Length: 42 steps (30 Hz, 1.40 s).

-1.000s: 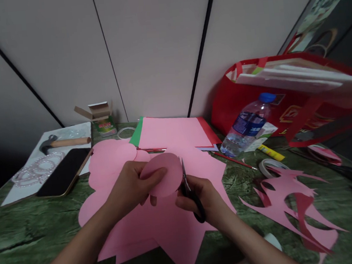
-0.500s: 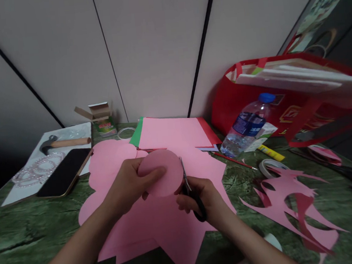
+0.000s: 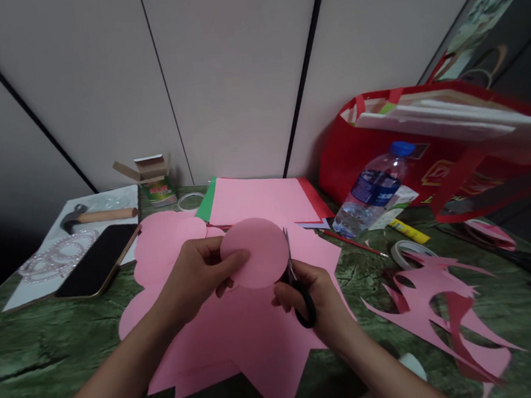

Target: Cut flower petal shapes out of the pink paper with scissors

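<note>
My left hand (image 3: pixel 206 268) pinches the left side of a round pink paper disc (image 3: pixel 263 249), thumb on top and fingers underneath. Black-handled scissors (image 3: pixel 307 307) are in my right hand (image 3: pixel 316 291), fingers in the loops. Their blades point away from me along the disc's right edge. Whether the blades touch the paper I cannot tell. Below both hands lie large pink paper sheets (image 3: pixel 254 331) with jagged cut edges. Rounded, scalloped pink paper shapes (image 3: pixel 168 236) spread to the left, partly under my left arm.
On the left are a phone (image 3: pixel 97 259), a hammer (image 3: pixel 102 216) and a small open box (image 3: pixel 158 184). To the right stand a water bottle (image 3: pixel 372 189) and a red bag (image 3: pixel 430 158). Pink paper scraps (image 3: pixel 450 312), a tape roll (image 3: pixel 400 255) and a red pencil (image 3: pixel 354 242) lie nearer.
Both hands have shifted slightly right, carrying the paper disc and the scissors along. The disc has also risen a little. Things on the table stay where they were.
</note>
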{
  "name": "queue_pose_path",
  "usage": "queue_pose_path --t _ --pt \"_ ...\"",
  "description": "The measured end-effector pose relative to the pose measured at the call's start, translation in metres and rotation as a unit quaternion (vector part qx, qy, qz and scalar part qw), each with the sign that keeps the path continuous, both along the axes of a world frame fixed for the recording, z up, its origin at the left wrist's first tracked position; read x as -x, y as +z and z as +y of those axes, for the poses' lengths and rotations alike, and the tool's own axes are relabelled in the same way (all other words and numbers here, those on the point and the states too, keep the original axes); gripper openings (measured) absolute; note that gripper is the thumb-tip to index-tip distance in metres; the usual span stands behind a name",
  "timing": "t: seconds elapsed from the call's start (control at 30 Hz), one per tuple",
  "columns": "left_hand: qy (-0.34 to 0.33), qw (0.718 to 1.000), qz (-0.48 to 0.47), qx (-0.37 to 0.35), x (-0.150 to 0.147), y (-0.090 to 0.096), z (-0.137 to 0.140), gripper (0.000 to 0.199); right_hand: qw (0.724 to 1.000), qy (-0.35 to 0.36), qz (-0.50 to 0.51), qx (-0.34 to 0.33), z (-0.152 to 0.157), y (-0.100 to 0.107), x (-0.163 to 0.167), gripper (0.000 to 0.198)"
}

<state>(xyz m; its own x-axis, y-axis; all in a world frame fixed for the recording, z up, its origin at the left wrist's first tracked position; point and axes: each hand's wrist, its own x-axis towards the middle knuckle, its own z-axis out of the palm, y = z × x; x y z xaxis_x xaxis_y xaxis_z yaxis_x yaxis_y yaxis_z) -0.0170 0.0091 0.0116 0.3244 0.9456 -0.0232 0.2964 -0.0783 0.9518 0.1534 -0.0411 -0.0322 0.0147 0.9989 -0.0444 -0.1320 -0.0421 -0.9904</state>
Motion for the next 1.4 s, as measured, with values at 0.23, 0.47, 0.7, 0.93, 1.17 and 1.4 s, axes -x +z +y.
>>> queue_pose_path --t 0.23,0.47,0.7,0.93,1.17,1.4 --pt "-0.009 1.000 0.005 -0.016 0.0012 -0.0010 0.0029 0.024 0.999 -0.032 0.025 -0.016 0.0037 0.0016 -0.0059 0.013" --pt "0.003 1.000 0.007 -0.007 -0.0014 0.0022 0.0010 0.021 0.999 0.034 -0.036 -0.003 0.0019 0.0013 -0.0030 0.016" --pt "0.010 1.000 0.004 0.006 -0.0030 0.0057 0.0000 0.020 0.996 0.074 -0.041 -0.029 0.0012 -0.0033 -0.0048 0.017" --pt "0.002 1.000 0.022 0.001 -0.0012 0.0057 -0.0011 0.022 0.996 0.079 -0.033 -0.027 0.0017 -0.0029 -0.0045 0.020" --pt "0.002 1.000 -0.003 -0.012 -0.0022 0.0056 -0.0002 0.018 0.998 0.056 -0.031 0.021 0.0012 0.0019 -0.0022 0.020" --pt "0.015 0.998 -0.054 0.019 -0.0064 0.0012 -0.0012 0.020 0.998 0.043 -0.035 0.036 0.0007 0.0052 0.0012 0.017"
